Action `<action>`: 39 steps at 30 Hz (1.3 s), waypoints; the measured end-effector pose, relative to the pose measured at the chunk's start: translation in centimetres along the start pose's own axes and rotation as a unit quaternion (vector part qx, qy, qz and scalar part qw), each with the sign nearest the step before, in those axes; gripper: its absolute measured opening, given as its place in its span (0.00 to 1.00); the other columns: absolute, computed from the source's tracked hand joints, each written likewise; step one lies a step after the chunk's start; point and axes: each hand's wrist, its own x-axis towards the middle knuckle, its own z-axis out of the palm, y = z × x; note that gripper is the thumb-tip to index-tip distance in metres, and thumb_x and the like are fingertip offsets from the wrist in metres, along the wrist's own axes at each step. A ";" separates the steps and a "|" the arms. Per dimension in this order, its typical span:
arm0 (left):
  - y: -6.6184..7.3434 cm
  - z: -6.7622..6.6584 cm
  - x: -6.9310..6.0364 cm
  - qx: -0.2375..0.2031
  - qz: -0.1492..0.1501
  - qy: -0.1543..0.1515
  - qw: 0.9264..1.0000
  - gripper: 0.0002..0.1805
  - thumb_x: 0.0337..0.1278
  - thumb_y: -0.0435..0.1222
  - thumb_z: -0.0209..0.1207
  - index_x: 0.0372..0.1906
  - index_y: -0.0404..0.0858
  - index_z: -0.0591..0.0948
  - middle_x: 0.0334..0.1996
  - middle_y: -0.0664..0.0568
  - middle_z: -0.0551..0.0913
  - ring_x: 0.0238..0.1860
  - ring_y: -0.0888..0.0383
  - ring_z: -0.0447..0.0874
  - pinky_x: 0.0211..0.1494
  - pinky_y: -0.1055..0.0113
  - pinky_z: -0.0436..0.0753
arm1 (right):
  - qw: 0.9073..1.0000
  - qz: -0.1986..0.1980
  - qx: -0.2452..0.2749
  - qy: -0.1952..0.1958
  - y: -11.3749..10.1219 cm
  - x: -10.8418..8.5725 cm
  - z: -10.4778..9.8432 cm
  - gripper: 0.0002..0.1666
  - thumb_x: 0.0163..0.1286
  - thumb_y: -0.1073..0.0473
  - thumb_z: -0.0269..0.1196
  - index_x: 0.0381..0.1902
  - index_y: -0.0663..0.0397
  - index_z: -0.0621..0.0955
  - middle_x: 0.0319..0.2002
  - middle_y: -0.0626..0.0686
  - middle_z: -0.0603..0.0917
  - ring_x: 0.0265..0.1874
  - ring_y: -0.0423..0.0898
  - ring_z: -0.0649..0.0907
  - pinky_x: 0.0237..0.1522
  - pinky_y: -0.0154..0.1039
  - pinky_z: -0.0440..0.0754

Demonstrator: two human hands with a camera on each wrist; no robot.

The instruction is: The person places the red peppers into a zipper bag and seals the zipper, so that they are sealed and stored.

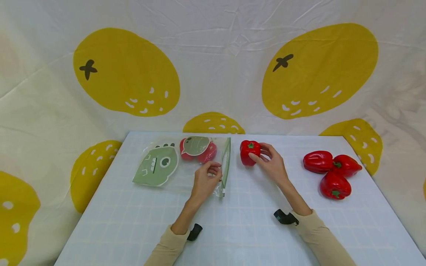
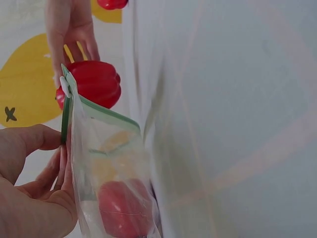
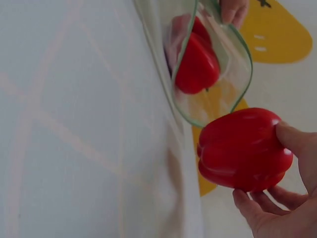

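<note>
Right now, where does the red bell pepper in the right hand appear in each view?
Head: the held bell pepper, slightly right of and below centre.
Left wrist: the bell pepper, upper left, partly behind the zip bag's green rim.
Right wrist: the bell pepper, right of and below centre.
Shared landmark: the green rim.

Text: none readable | labels: none | brands: none | numbers: none | signs: none
</note>
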 end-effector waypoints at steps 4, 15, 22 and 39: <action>0.1 0.0 0.0 0.007 -0.005 -0.001 1.000 0.07 0.61 0.27 0.65 0.43 0.33 0.85 0.33 0.46 0.84 0.34 0.54 0.83 0.36 0.72 0.87 | 1.000 0.003 0.017 -0.008 -0.2 0.0 0.9 0.45 0.64 0.40 0.73 0.72 0.50 0.69 0.68 0.54 0.75 0.65 0.53 0.76 0.61 0.47 0.80; 0.2 0.1 0.2 0.006 0.003 -0.001 1.000 0.07 0.62 0.27 0.65 0.43 0.33 0.85 0.33 0.46 0.85 0.35 0.53 0.84 0.37 0.73 0.86 | 0.999 0.009 0.028 -0.028 -0.1 0.2 3.2 0.43 0.66 0.42 0.72 0.72 0.52 0.70 0.68 0.55 0.75 0.65 0.54 0.76 0.63 0.49 0.80; 0.2 0.1 0.2 0.004 0.010 0.001 1.000 0.07 0.61 0.26 0.65 0.44 0.32 0.85 0.34 0.45 0.86 0.35 0.53 0.84 0.37 0.72 0.87 | 0.999 0.010 0.031 -0.039 -0.3 0.3 4.6 0.43 0.66 0.41 0.71 0.71 0.53 0.71 0.67 0.56 0.76 0.64 0.55 0.77 0.63 0.50 0.79; 0.3 0.0 0.3 0.014 0.021 -0.002 1.000 0.08 0.61 0.27 0.66 0.45 0.32 0.85 0.37 0.45 0.86 0.36 0.52 0.85 0.39 0.70 0.87 | 0.998 0.029 0.029 -0.058 -0.9 0.6 6.8 0.38 0.69 0.41 0.69 0.69 0.55 0.73 0.64 0.58 0.79 0.62 0.56 0.79 0.63 0.51 0.80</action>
